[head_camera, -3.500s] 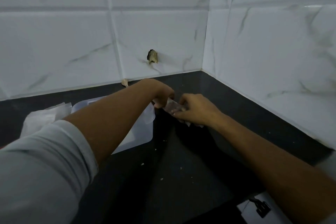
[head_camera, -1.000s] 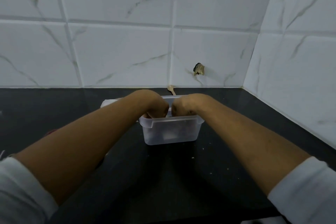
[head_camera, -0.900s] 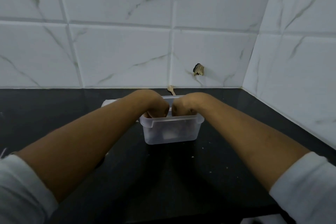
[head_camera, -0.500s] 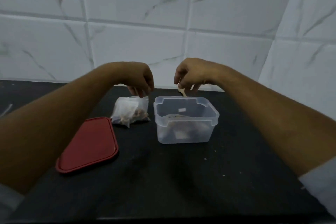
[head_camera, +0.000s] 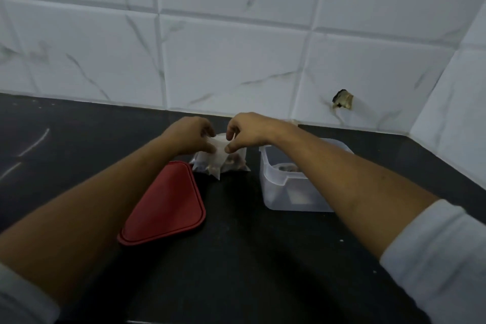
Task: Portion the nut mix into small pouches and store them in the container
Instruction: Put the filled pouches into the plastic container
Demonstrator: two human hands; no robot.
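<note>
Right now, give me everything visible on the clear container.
The clear container is a translucent plastic tub, rectangular with rounded corners and a lipped rim with a tab on its near side. It stands upright, uncovered, on the black counter, right of the red lid. Pale and brownish contents show dimly through the wall. The right forearm crosses in front, hiding part of it; contact cannot be told.
</note>
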